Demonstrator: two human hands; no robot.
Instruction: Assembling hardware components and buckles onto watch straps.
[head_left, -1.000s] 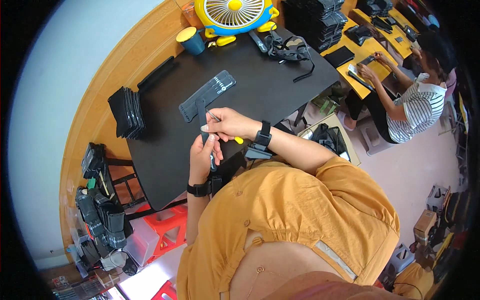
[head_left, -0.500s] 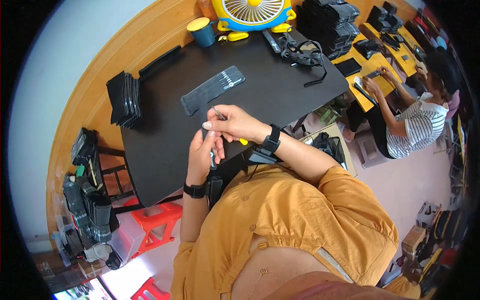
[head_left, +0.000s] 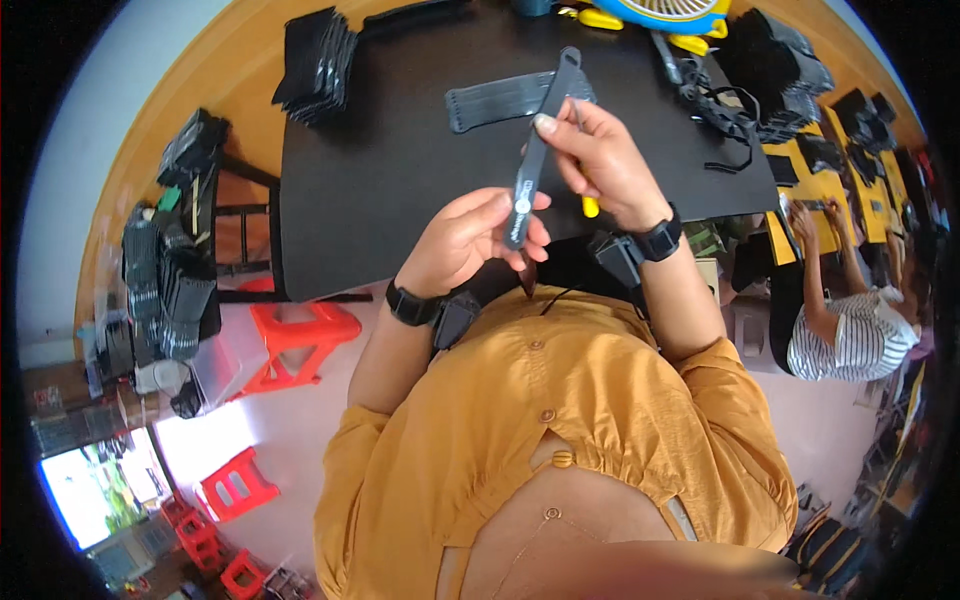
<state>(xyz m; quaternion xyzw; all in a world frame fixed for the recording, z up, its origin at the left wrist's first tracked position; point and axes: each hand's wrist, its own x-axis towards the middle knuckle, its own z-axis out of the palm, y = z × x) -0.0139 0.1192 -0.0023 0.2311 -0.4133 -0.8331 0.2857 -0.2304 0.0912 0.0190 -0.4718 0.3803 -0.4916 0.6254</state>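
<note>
Risk, prob.: strap could twist or slip if the L hand's light hold on its low end gives. Tool w/ yellow end, tucked in R hand, might drop or scrape the strap, since those fingers share two things.

Strap runs approx. 1 to 7 o'clock, above the table. R thumb & fingers pinch it past mid; holed tip sticks out beyond, at 1. L thumb's on the lower part's 9 o'clock edge, fingertips behind, showing at 3. Tool's yellow end points to 6.
</note>
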